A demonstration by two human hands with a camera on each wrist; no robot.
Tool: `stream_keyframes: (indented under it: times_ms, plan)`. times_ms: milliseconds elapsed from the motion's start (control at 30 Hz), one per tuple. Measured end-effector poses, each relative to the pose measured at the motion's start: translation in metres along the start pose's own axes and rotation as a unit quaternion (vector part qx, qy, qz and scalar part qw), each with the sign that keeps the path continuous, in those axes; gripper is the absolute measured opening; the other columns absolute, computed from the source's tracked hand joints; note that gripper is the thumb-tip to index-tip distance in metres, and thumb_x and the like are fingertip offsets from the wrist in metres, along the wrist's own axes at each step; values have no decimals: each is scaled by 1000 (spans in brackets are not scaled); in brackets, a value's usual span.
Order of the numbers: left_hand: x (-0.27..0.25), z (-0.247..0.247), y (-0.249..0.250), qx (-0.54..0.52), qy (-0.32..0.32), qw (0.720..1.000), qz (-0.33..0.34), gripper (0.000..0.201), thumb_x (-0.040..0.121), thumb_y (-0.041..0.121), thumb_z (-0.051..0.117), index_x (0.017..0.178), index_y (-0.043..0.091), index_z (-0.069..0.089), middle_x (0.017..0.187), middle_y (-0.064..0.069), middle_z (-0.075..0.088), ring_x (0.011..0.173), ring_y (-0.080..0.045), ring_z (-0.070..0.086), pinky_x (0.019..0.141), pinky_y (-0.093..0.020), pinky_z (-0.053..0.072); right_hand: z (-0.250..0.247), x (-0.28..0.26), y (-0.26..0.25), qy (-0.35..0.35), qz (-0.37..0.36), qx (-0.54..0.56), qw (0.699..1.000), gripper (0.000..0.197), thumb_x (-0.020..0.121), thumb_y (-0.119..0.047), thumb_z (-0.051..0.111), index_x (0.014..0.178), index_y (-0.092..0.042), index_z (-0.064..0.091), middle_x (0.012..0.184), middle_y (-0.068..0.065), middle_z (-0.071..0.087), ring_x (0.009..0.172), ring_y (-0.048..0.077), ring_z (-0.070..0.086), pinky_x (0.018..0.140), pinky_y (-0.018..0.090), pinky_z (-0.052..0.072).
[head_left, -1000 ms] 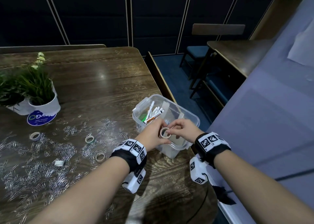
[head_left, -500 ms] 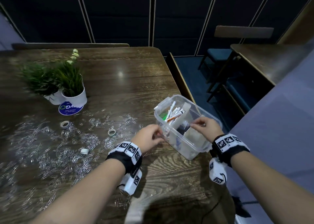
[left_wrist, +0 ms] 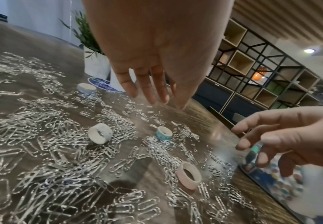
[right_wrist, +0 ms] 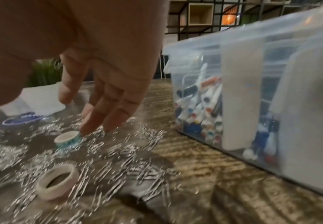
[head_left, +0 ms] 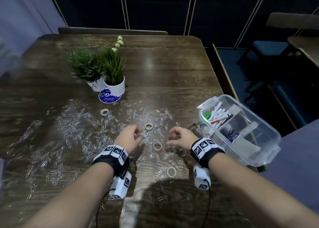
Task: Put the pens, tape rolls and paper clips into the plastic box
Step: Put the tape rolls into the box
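Two empty hands, left hand (head_left: 128, 138) and right hand (head_left: 181, 138), hovered with fingers loosely apart over scattered paper clips (head_left: 72, 132) and tape rolls (head_left: 157, 146) on the desk (head_left: 172, 72). Pens (head_left: 217, 113) stood in the plastic box (head_left: 269, 129) just right; potted plants (head_left: 114, 72) sat behind.

Dark navy wall panels (head_left: 155, 6) stand at twelve o'clock beyond the brown wooden worktop (head_left: 164, 68). A blue-cushioned chair (head_left: 271, 46) sits at two o'clock. Open cube shelving (left_wrist: 252, 63) lines the room.

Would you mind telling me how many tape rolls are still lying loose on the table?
4: one near the blue sticker, a teal one just beyond the hands, a beige one between the hands, and one nearest the person. Paper clips might hide others.
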State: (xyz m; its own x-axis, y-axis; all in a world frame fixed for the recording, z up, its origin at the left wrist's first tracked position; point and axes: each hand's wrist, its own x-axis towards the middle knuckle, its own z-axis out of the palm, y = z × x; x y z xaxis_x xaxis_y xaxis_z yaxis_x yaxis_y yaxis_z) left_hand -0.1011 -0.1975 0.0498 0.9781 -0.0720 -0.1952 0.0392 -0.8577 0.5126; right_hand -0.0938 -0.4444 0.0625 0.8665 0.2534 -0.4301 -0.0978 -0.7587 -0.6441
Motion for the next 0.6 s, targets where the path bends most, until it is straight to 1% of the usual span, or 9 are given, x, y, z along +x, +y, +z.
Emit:
stream_keyframes:
  times_ms: [33, 100, 200, 233, 300, 367, 433, 533, 600]
  plan:
    - [3, -1, -5, 20, 5, 1000, -11, 23, 86, 30, 66, 105, 21, 57, 109, 5, 58, 90, -13, 58, 89, -35, 49, 10, 6, 0, -7, 5, -2, 1000, 56, 75, -41, 80, 122, -23, 57, 117, -3, 62, 104, 14, 59, 91, 30, 49]
    - [11, 0, -16, 67, 3, 997, -44, 31, 84, 36, 67, 109, 24, 55, 113, 7, 56, 101, -15, 56, 93, -38, 45, 29, 20, -3, -12, 19, -8, 1000, 55, 74, -41, 81, 120, -23, 59, 116, -2, 62, 104, 17, 61, 91, 31, 51]
    - [17, 8, -35, 108, -47, 987, -111, 43, 76, 46, 72, 110, 27, 54, 115, 3, 52, 110, -20, 51, 97, -43, 43, 52, 36, -7, -16, 39, -41, 998, 55, 73, -42, 81, 120, -22, 59, 116, 2, 57, 103, 20, 59, 92, 32, 49]
    - [19, 11, -44, 118, -68, 982, -131, 45, 74, 46, 74, 110, 28, 54, 116, 1, 51, 111, -21, 49, 97, -44, 44, 58, 43, -7, -23, 47, -47, 998, 56, 75, -40, 80, 123, -22, 58, 119, 3, 52, 106, 21, 57, 94, 31, 47]
    - [20, 16, -63, 119, -101, 974, -162, 42, 75, 36, 77, 109, 27, 55, 120, -2, 49, 111, -22, 46, 99, -44, 44, 70, 53, -8, -44, 67, -49, 996, 54, 78, -34, 79, 126, -22, 56, 123, 5, 46, 108, 22, 55, 93, 28, 45]
    - [21, 19, -75, 86, -111, 977, -163, 32, 78, 23, 75, 105, 24, 56, 118, -5, 47, 107, -22, 50, 101, -39, 44, 80, 59, -6, -37, 71, -69, 994, 50, 79, -32, 78, 124, -23, 58, 124, 6, 44, 109, 23, 55, 94, 27, 45]
    - [26, 23, -85, 55, -104, 982, -148, 20, 83, 16, 69, 98, 21, 57, 116, -6, 46, 95, -18, 56, 98, -33, 45, 89, 63, -5, -12, 64, -92, 994, 45, 80, -29, 77, 121, -23, 61, 118, 5, 47, 109, 23, 56, 99, 31, 46]
    - [34, 22, -93, 29, -103, 984, -139, 9, 89, 16, 62, 92, 17, 53, 111, -5, 46, 81, -13, 57, 94, -32, 50, 97, 63, -4, 11, 67, -97, 993, 39, 84, -24, 73, 121, -22, 63, 114, 3, 48, 103, 20, 57, 98, 27, 46]
    - [39, 21, -95, 15, -103, 985, -136, 11, 89, 15, 61, 93, 15, 51, 108, -5, 47, 80, -11, 54, 92, -32, 49, 98, 62, -4, 22, 63, -93, 993, 34, 85, -24, 72, 118, -21, 64, 111, 2, 48, 95, 16, 54, 98, 25, 46]
